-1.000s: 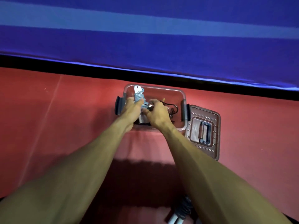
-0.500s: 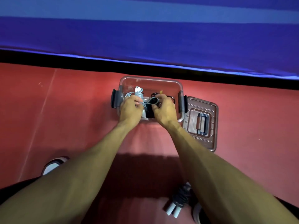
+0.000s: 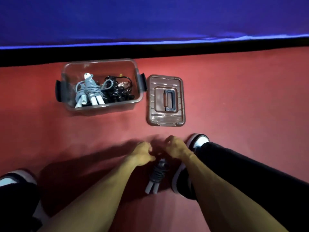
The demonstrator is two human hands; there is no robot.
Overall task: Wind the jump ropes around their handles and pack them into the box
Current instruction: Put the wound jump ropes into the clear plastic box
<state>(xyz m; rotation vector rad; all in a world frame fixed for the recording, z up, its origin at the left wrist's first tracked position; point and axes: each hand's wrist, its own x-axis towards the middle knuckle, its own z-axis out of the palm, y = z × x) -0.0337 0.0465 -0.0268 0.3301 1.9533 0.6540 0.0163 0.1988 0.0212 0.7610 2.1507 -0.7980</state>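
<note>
A clear plastic box (image 3: 117,107) with dark side latches stands open on the red floor. Inside lie a wound grey rope with white handles (image 3: 90,88) and a wound black rope (image 3: 117,92). A third rope (image 3: 158,176), dark grey and wound around pale handles, lies on the floor near me, by my right foot. My left hand (image 3: 143,152) has curled fingers right at that bundle's far end; motion blur hides whether it grips. My right hand (image 3: 175,147) hovers just above and right of the bundle, fingers loosely curled, holding nothing.
The brown lid (image 3: 166,100) with a grey handle lies flat to the right of the box. My right shoe (image 3: 199,141) and black trouser leg sit beside the floor rope, my left shoe (image 3: 15,179) at bottom left. A blue padded wall (image 3: 150,22) with a black base runs behind the box.
Both hands let go of the grey rope in the box and drew back toward me, down to the third rope by my right foot. The view tilted downward.
</note>
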